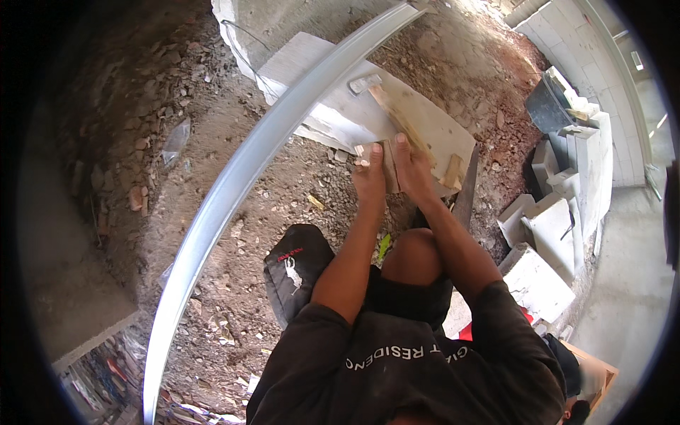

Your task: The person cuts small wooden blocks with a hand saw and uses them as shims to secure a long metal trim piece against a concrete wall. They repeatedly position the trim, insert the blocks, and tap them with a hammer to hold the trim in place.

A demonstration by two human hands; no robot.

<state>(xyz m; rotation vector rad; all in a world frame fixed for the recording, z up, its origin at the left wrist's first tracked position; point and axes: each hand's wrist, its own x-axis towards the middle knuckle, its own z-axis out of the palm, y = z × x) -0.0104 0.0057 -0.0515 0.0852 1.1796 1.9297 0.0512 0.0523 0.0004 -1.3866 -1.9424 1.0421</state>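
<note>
Both my hands close around a small brown piece of wood [390, 168], thumbs lying along its top. My left hand [369, 176] grips its left side and my right hand [414, 168] its right side. Beneath them lies a pale board [432, 117]. A tool with a grey metal head and a wooden handle [397, 113], apparently a hammer, rests on the board just beyond my right hand. To the right of that hand is a short wood offcut [453, 172], beside a dark, flat, blade-like strip [466, 195].
A long pale metal profile [248, 159] crosses the left side, bowed by the lens. Broken blocks [552, 227] and a dark bucket [549, 105] stand at the right along a block wall [591, 64]. Rubble covers the ground [219, 283].
</note>
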